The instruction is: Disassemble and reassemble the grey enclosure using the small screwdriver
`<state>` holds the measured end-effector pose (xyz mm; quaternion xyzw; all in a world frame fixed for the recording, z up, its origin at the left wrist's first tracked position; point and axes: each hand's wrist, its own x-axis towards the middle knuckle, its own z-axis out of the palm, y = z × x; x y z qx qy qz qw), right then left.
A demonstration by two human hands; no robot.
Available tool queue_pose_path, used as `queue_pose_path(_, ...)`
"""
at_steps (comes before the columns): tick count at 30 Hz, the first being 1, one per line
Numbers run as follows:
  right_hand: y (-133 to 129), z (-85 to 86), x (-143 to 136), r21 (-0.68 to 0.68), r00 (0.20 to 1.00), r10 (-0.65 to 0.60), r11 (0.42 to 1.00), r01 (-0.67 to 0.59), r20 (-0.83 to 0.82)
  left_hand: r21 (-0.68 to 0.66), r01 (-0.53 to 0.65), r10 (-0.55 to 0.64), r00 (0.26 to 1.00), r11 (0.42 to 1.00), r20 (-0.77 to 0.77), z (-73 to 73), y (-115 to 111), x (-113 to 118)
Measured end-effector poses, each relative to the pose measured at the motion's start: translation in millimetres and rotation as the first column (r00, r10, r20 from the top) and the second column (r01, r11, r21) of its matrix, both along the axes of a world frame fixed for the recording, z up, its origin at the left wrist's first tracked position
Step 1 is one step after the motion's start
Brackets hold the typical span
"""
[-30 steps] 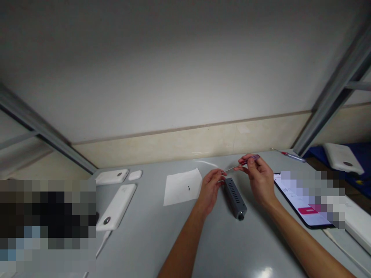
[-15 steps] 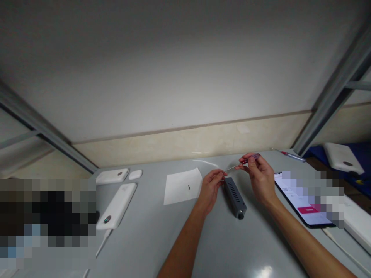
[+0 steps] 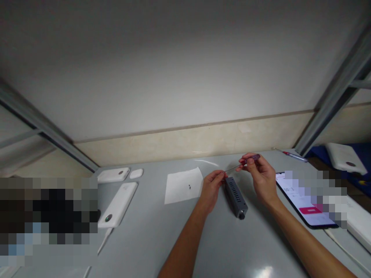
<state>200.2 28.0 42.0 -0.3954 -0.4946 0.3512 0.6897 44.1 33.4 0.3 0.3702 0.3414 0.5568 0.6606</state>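
My right hand (image 3: 262,181) is closed round the reddish-purple handle of a screwdriver (image 3: 251,158), whose thin shaft points left. At the shaft's tip, the fingers of my left hand (image 3: 211,187) are pinched together; what they hold there is too small to make out. Just below the fingertips a dark grey slotted box (image 3: 236,196) lies on the table, with a black knob or connector at its near end. To the left of my left hand is a white sheet of paper (image 3: 181,187) with a few tiny dark pieces (image 3: 189,187) on it.
White power banks (image 3: 118,204) and a small white case (image 3: 136,173) lie at the left. A lit phone (image 3: 304,204) and white cable (image 3: 344,247) are at the right. Behind the phone lies a second screwdriver (image 3: 295,156). A wall (image 3: 174,143) closes off the back.
The whole view has shifted very slightly. Both hands and the screwdriver stay in nearly the same pose at the end of the grey box.
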Motion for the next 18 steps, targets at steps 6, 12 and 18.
queue_pose_path(6, 0, -1.2, 0, -0.005, 1.000, 0.011, 1.000, -0.011, -0.012, 0.007, -0.004, 0.004, 1.000, 1.000, -0.008, -0.2, -1, 0)
queue_pose_path(12, 1, -1.6, 1, -0.016, 1.000, 0.009, 1.000, -0.009, -0.010, 0.042, 0.000, 0.005, 0.995, 0.999, -0.102, -6.3, 0, 1)
queue_pose_path(18, 3, -3.5, 4, -0.017, 1.000, 0.030, 0.999, -0.030, -0.002, 0.117, 0.015, 0.009, 0.980, 0.993, -0.201, -18.7, 4, -1)
